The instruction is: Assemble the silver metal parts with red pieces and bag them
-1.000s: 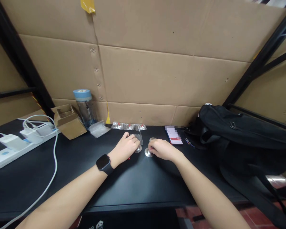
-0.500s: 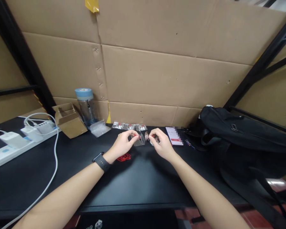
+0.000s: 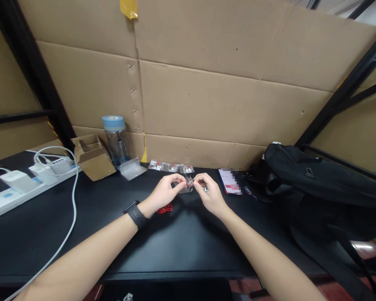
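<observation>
Along the back, a cardboard wall point(image 3: 188, 104) rises behind your black table point(image 3: 181, 255). To your right slumps a black backpack point(image 3: 326, 184), well apart from your fingers. To your left, a white power strip point(image 3: 15, 205) carries chargers; its pale cable runs down near your left forearm, a possible snag. Behind it, a cardboard box point(image 3: 97, 163) leans near a blue-capped bottle point(image 3: 115, 142).

Your left hand point(image 3: 163, 193) and right hand point(image 3: 212, 194) face each other over the table, fingertips close, both pinching. A phone point(image 3: 230, 182) lies just beyond your right hand, tight for room on that side. Left of centre, a crumpled clear bag point(image 3: 131, 168).

Against the wall, a row of three packets point(image 3: 173, 167), neither hand touching them; judged so, they are the part left. Near your left wrist, a red bundle point(image 3: 165, 208), unhandled.

Between your fingertips, a silver disc point(image 3: 190, 184), on edge; your right thumb and fingers seem to grip its side. Your left pinch has a small red piece point(image 3: 183, 184). Work on this pair looks midway; whether they join, cannot tell.
</observation>
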`<action>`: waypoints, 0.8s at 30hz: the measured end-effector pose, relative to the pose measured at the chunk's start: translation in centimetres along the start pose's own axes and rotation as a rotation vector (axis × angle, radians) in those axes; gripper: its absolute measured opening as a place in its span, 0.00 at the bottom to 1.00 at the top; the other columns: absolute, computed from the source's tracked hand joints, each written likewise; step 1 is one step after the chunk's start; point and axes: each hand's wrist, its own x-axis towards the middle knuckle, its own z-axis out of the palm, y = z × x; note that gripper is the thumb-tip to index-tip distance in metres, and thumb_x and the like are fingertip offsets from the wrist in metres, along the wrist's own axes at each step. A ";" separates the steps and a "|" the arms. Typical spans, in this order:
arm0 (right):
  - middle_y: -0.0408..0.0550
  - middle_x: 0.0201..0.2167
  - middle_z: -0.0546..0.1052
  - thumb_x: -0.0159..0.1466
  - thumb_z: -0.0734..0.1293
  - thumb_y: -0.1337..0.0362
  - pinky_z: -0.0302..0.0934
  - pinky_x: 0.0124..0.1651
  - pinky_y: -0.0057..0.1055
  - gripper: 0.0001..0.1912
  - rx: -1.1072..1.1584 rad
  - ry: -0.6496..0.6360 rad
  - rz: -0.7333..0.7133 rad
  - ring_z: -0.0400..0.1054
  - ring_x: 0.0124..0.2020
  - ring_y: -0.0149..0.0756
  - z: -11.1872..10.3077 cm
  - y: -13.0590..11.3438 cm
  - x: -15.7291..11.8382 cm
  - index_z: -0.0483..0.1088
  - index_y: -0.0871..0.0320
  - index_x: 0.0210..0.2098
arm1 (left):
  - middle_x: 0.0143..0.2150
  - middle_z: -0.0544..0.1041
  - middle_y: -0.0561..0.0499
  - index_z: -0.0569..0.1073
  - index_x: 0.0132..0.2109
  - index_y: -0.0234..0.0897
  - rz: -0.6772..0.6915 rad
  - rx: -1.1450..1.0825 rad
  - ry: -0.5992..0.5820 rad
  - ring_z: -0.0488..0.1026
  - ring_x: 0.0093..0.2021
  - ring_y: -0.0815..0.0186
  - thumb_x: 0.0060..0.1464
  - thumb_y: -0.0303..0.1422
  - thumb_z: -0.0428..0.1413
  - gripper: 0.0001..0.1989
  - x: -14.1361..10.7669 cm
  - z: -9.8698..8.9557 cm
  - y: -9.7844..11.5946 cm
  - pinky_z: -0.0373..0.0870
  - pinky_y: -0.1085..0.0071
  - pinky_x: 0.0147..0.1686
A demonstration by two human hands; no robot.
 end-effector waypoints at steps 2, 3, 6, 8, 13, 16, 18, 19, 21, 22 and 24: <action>0.53 0.46 0.76 0.70 0.63 0.57 0.68 0.51 0.37 0.09 0.082 -0.011 0.023 0.72 0.47 0.40 0.3 0.3 -0.1 0.69 0.56 0.38 | 0.39 0.81 0.47 0.76 0.38 0.36 -0.004 -0.020 -0.004 0.78 0.43 0.61 0.61 0.39 0.58 0.11 0.0 0.1 -0.1 0.74 0.66 0.48; 0.53 0.49 0.76 0.70 0.64 0.56 0.69 0.51 0.38 0.10 0.144 -0.023 0.052 0.73 0.47 0.40 0.5 0.5 -0.1 0.69 0.56 0.37 | 0.39 0.81 0.47 0.76 0.38 0.36 -0.005 -0.019 -0.004 0.78 0.42 0.62 0.61 0.39 0.58 0.11 0.0 0.2 -0.2 0.74 0.66 0.48; 0.51 0.51 0.75 0.67 0.67 0.54 0.73 0.47 0.39 0.12 0.371 -0.070 0.184 0.77 0.40 0.37 1.0 0.8 -0.2 0.68 0.56 0.37 | 0.39 0.82 0.48 0.77 0.38 0.36 -0.012 0.017 0.022 0.78 0.42 0.62 0.60 0.38 0.59 0.09 -0.1 0.3 -0.4 0.73 0.66 0.48; 0.49 0.49 0.76 0.65 0.70 0.53 0.75 0.43 0.39 0.13 0.510 -0.088 0.262 0.78 0.37 0.36 1.3 0.9 -0.3 0.68 0.55 0.39 | 0.40 0.82 0.49 0.78 0.39 0.37 -0.031 0.035 0.044 0.79 0.42 0.62 0.59 0.38 0.59 0.09 -0.2 0.3 -0.6 0.73 0.67 0.48; 0.51 0.51 0.78 0.61 0.74 0.53 0.77 0.43 0.41 0.25 0.649 -0.114 0.391 0.80 0.38 0.39 1.4 0.3 -0.4 0.71 0.53 0.55 | 0.41 0.83 0.49 0.79 0.40 0.38 -0.066 0.068 0.051 0.80 0.42 0.62 0.58 0.36 0.59 0.07 -0.2 0.4 -1.4 0.74 0.67 0.48; 0.53 0.51 0.78 0.58 0.76 0.53 0.77 0.46 0.43 0.27 0.661 -0.093 0.455 0.80 0.39 0.42 1.4 0.1 -0.4 0.74 0.56 0.54 | 0.40 0.83 0.50 0.79 0.40 0.38 -0.074 0.115 0.068 0.80 0.42 0.61 0.56 0.33 0.59 0.06 -0.3 0.4 -1.7 0.74 0.66 0.48; 0.54 0.52 0.79 0.55 0.78 0.55 0.77 0.46 0.44 0.30 0.658 -0.094 0.462 0.80 0.38 0.42 1.5 0.2 -0.4 0.74 0.56 0.55 | 0.39 0.83 0.51 0.78 0.41 0.39 -0.079 0.136 0.085 0.81 0.41 0.62 0.55 0.32 0.59 0.06 -0.3 0.5 -1.6 0.74 0.66 0.49; 0.53 0.52 0.79 0.53 0.79 0.57 0.77 0.47 0.43 0.31 0.640 -0.100 0.450 0.81 0.38 0.42 1.6 0.3 -0.4 0.74 0.55 0.55 | 0.39 0.83 0.51 0.77 0.41 0.39 -0.078 0.136 0.087 0.81 0.41 0.62 0.55 0.32 0.59 0.06 -0.3 0.5 -1.5 0.74 0.66 0.49; 0.52 0.52 0.79 0.51 0.80 0.60 0.77 0.45 0.40 0.32 0.580 -0.108 0.412 0.80 0.35 0.39 1.7 0.7 -0.5 0.74 0.55 0.54 | 0.41 0.83 0.51 0.76 0.43 0.39 -0.064 0.124 0.076 0.81 0.42 0.63 0.55 0.32 0.58 0.08 -0.3 0.5 -1.3 0.74 0.67 0.49; 0.52 0.51 0.79 0.50 0.80 0.61 0.77 0.43 0.38 0.32 0.550 -0.108 0.394 0.80 0.34 0.39 1.7 1.0 -0.5 0.74 0.55 0.54 | 0.41 0.83 0.51 0.75 0.44 0.39 -0.053 0.128 0.065 0.81 0.42 0.63 0.55 0.32 0.58 0.08 -0.3 0.5 -1.3 0.74 0.67 0.49; 0.52 0.50 0.79 0.52 0.79 0.61 0.76 0.38 0.36 0.30 0.502 -0.078 0.370 0.79 0.31 0.37 1.6 1.5 -0.4 0.72 0.55 0.53 | 0.43 0.83 0.50 0.74 0.45 0.40 -0.034 0.210 0.040 0.80 0.43 0.62 0.54 0.30 0.57 0.11 -0.4 0.4 -1.4 0.73 0.66 0.49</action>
